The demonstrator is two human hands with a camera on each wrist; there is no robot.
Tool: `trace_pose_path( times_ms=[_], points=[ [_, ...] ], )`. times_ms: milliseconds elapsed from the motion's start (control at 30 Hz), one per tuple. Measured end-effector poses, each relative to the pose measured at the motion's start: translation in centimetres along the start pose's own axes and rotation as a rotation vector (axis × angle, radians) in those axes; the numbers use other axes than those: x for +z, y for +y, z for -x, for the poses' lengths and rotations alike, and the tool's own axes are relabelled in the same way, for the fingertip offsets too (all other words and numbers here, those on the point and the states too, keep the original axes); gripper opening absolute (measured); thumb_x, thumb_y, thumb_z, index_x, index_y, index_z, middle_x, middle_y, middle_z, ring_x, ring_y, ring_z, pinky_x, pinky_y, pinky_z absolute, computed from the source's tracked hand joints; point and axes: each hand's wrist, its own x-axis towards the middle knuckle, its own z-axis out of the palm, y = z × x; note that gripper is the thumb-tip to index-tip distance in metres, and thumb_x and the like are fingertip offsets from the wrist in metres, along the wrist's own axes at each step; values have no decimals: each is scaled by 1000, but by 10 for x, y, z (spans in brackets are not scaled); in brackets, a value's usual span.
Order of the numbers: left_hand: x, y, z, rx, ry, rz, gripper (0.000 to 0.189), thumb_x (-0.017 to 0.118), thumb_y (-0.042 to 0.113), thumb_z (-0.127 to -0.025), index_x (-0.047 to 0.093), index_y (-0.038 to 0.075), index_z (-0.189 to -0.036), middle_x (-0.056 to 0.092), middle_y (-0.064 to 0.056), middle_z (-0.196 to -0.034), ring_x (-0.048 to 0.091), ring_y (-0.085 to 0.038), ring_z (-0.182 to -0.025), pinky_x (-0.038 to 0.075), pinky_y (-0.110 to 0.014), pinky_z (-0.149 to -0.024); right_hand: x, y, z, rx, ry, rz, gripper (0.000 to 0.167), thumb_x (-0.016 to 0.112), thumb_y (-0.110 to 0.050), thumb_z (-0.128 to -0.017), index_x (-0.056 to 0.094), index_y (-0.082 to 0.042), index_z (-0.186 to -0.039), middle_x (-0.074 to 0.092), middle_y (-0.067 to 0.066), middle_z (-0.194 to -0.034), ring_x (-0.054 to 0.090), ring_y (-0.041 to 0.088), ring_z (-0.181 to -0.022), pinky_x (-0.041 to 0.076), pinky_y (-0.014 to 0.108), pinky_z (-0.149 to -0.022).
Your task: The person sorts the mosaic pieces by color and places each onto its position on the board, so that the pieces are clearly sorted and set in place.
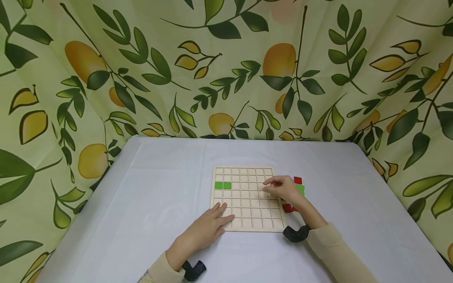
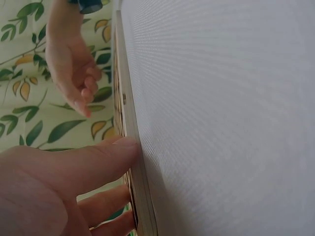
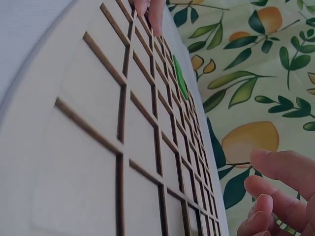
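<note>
A pale wooden grid board (image 1: 253, 223) lies on the white table, with two green square tiles (image 1: 223, 185) side by side in cells near its left edge. The left hand (image 1: 207, 226) rests on the board's near left corner, fingers spread; its thumb (image 2: 110, 157) touches the board's edge in the left wrist view. Over the board's right side hovers the right hand (image 1: 283, 188), fingers loosely bent and pointing left. In the right wrist view, nothing shows between the right hand's fingers (image 3: 280, 169).
Right of the board lie red tiles (image 1: 298, 180) and a green tile (image 1: 300, 189), partly hidden by the right hand and forearm. Black wrist devices (image 1: 296, 234) sit on both wrists. A leaf-and-fruit patterned curtain (image 1: 226, 78) surrounds the white table (image 1: 162, 177).
</note>
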Motion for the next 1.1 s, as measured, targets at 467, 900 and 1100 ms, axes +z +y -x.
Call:
trace_pose_path(
  times_ms=[467,900,1100],
  points=[
    [0,0,0,5,10,-14,43,57,20,-95,54,20,-138,39,-17,-154,36,-37,-144,38,-51,-114,-28,16,17,59,43,7,33,73,-19,-84,69,3,-109,50,-4,-69,42,7,-58,37,21,-46],
    [0,1,1,-6,-1,-2,43,57,20,-95,54,21,-138,39,-16,-154,35,-36,-145,37,-52,-114,-49,31,22,128,102,53,40,71,-24,-87,65,2,-117,52,2,-76,47,14,-69,44,22,-54],
    [0,0,0,-5,4,3,43,57,19,-95,54,21,-138,39,-16,-154,35,-36,-145,37,-52,-114,-58,38,21,179,108,63,44,68,-27,-89,63,3,-120,54,1,-76,48,12,-64,44,21,-54]
  ],
)
